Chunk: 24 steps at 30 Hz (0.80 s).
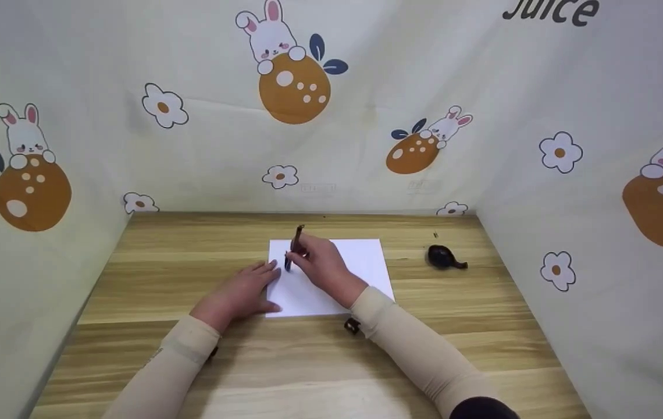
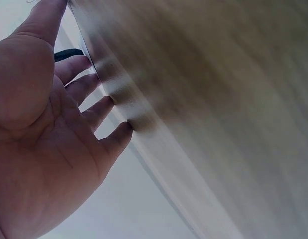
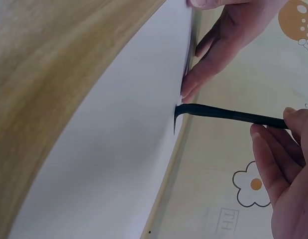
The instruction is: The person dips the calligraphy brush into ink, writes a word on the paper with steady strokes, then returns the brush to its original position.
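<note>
A sheet of white paper lies on the wooden table. My right hand pinches a dark, slender writing brush between thumb and fingers, held nearly upright over the paper's left part. In the right wrist view, the brush meets the paper at its tip, with a thin dark mark or bristle end beside it. My left hand rests at the paper's left edge, fingers spread and thumb at the near corner. In the left wrist view, the fingertips of the left hand touch the surface.
A small black rounded dish with a short handle stands on the table to the right of the paper. A tiny dark speck lies behind it. Patterned cloth walls with rabbits and flowers enclose the wooden table at the back and sides.
</note>
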Available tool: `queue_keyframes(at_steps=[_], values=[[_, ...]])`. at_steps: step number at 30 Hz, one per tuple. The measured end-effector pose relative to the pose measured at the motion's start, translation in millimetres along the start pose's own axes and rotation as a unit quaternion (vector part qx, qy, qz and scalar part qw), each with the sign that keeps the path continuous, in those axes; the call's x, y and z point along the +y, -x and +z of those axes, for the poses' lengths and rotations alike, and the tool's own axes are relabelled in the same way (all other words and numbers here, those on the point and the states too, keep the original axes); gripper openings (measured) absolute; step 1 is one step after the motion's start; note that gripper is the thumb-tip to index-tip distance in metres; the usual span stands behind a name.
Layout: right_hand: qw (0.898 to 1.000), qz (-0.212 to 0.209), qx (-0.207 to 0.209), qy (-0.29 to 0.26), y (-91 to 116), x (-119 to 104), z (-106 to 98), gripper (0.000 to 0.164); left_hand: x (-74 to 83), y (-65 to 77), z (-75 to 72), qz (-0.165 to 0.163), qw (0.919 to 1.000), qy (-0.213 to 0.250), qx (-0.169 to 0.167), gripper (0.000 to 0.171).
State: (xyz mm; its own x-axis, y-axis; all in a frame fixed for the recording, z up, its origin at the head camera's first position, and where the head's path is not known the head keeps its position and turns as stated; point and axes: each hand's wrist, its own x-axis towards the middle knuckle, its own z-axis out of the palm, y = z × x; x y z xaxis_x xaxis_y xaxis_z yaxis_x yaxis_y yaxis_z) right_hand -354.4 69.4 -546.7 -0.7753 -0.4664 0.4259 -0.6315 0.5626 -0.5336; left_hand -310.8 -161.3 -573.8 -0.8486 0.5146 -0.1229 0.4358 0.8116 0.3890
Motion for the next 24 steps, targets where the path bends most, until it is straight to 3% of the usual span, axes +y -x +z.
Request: queue_keyframes(at_steps=[24], values=[[0.999,-0.003,-0.043,-0.009,14,-15,-7,0.010,-3.7,-2.3,2.0,0.004,1.0000,0.002,-0.003,0.091]])
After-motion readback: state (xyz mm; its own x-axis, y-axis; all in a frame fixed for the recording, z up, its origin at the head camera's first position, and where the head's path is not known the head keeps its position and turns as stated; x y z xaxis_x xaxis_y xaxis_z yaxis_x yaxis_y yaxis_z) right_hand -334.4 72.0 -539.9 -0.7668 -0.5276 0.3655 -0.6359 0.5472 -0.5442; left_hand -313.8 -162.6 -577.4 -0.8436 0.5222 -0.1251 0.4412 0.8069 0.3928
